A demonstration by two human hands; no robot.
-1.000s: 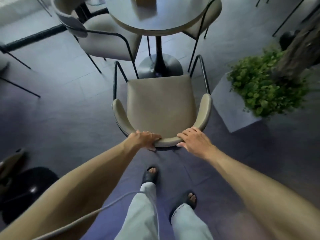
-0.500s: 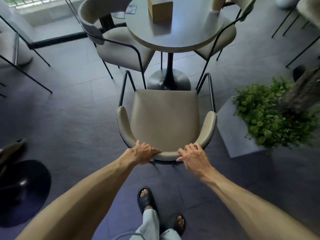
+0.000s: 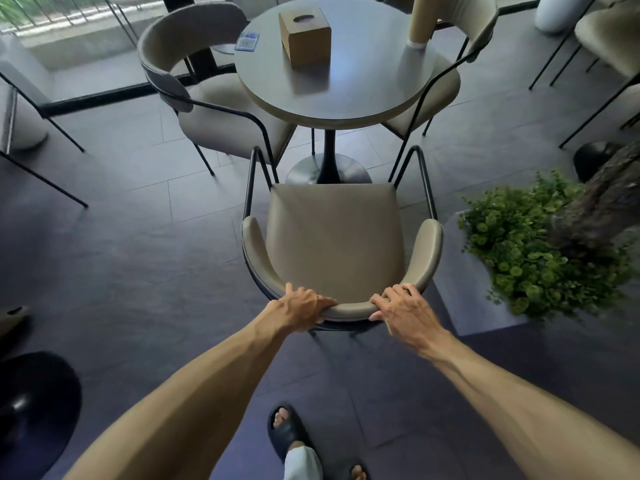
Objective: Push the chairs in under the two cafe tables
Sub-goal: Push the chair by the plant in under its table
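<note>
A beige padded chair (image 3: 337,237) with a black metal frame stands in front of me, its seat facing the round grey cafe table (image 3: 346,84). The seat's front edge reaches the table's black pedestal base (image 3: 327,168). My left hand (image 3: 303,306) and my right hand (image 3: 401,308) both grip the top of its curved backrest. Two matching chairs sit at the same table: one at the left (image 3: 214,95) and one at the right (image 3: 450,74), both partly tucked under the tabletop.
A brown box (image 3: 304,38), a card (image 3: 247,41) and a tall beige cylinder (image 3: 420,19) sit on the table. A grey planter with a green bush (image 3: 540,251) stands close to the chair's right. Another table's black base (image 3: 34,403) lies at lower left. More chair legs show at both edges.
The chair has slid forward toward the table with both hands on its backrest, and I have stepped after it. More of the tabletop has come into view.
</note>
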